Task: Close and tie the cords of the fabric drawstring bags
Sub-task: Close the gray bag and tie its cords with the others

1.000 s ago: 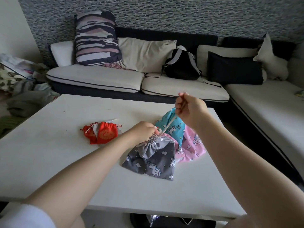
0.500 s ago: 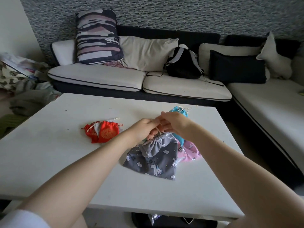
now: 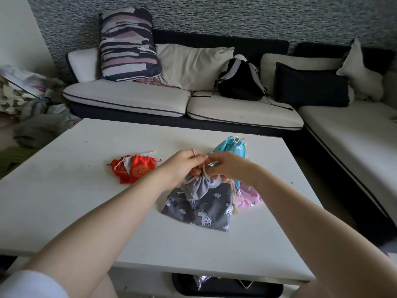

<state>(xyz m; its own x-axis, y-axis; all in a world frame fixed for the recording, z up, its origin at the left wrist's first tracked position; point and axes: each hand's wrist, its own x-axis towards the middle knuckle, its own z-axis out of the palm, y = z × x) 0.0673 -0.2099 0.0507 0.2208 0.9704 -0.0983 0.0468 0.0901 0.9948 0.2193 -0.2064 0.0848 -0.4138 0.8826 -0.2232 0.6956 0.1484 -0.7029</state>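
A grey unicorn-print drawstring bag (image 3: 202, 209) lies on the white table (image 3: 64, 201), its mouth gathered tight. My left hand (image 3: 184, 166) and my right hand (image 3: 227, 168) meet just above the gathered mouth. Both pinch the beige cord (image 3: 205, 173); a loop of it sticks up over my left fingers. A blue bag (image 3: 232, 148) with its cords drawn lies behind, and a pink bag (image 3: 249, 196) pokes out at the right, partly under the grey one. Two small red pouches (image 3: 134, 171) sit to the left.
A sofa (image 3: 182, 102) with cushions and a black backpack (image 3: 240, 79) runs behind the table and along the right. Piled clothes (image 3: 32, 117) lie at the left. A dark tray (image 3: 225, 284) sits under the table's front edge.
My right hand, which held the cord pulled up and away, has come down to meet my left hand at the bag's mouth. The cord is now looped between the fingers.
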